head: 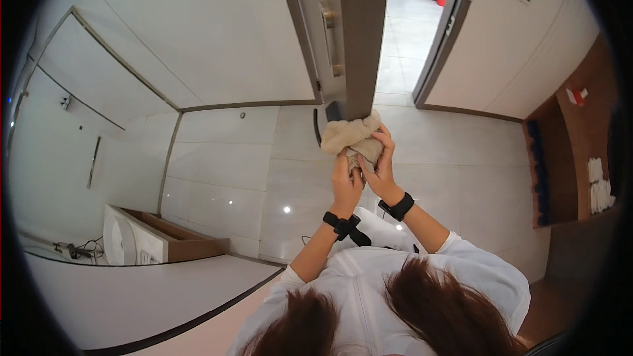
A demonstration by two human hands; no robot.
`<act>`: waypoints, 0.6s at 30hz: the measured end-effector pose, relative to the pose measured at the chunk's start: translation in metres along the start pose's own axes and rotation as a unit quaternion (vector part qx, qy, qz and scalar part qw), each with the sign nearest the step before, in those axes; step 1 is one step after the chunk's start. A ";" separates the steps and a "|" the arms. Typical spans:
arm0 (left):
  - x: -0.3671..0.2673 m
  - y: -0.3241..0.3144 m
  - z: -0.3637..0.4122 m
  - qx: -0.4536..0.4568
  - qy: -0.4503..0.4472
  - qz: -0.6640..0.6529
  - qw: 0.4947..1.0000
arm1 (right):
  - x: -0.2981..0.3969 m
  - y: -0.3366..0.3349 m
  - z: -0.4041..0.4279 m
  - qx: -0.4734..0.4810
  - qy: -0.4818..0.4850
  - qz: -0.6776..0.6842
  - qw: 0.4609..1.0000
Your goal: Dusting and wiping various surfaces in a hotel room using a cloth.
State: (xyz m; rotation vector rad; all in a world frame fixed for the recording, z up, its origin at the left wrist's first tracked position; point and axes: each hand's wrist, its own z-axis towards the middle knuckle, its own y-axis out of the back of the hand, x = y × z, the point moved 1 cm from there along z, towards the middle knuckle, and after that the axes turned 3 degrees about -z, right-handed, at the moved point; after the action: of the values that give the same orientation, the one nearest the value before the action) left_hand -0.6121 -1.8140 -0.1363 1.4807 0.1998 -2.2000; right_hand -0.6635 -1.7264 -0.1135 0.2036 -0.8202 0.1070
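Both of my hands hold a folded beige cloth [352, 134] at the near end of a brown door [365, 39]. My left hand [346, 178] grips its lower left part. From the right, my right hand [384, 158] has its fingers around the folds, with the thumb towards the middle. The cloth's upper roll lies against or just before the door's end; exact contact is hard to tell. On the door's left face is a metal handle plate [330, 39]. A black curved lever [316, 127] shows left of the cloth.
A doorway with pale floor tiles [405, 34] opens beyond, bordered by a dark frame [440, 44]. At left are a glass partition [69, 148] and a round white basin [119, 240]. Brown shelving [568, 158] with rolled white cloths [601, 188] stands at right.
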 end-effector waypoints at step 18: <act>-0.107 0.039 0.089 0.008 -0.269 -0.010 0.963 | 0.106 0.003 0.126 -0.106 0.242 0.000 0.964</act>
State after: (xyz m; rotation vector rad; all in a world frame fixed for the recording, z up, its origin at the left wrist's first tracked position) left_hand -0.6357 -1.8484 0.0021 0.8374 0.0134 -2.5283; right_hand -0.6819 -1.7496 0.0486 -0.0272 -0.3390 0.0634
